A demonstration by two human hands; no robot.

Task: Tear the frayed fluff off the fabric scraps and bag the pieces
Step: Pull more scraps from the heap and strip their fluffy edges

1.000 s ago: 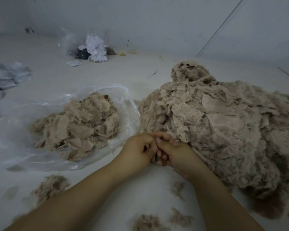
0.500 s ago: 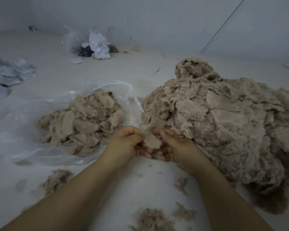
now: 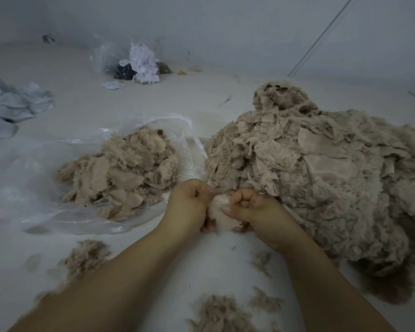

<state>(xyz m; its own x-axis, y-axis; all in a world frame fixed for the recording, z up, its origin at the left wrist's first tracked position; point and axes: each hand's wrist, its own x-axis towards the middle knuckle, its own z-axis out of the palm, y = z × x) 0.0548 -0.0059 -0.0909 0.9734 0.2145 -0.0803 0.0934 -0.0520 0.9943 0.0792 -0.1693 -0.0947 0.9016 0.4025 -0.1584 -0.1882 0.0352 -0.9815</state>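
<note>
Both hands (image 3: 216, 207) around scrap (image 3: 217, 207)

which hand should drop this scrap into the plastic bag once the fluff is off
Probably the left hand. It grips the scrap on the side nearer the clear plastic bag, which lies open to the left; the right hand sits against the big unsorted pile.

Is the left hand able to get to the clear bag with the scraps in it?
Probably yes. The clear bag lies just left of the left hand with nothing between, though that hand now grips a fabric scrap.
</note>
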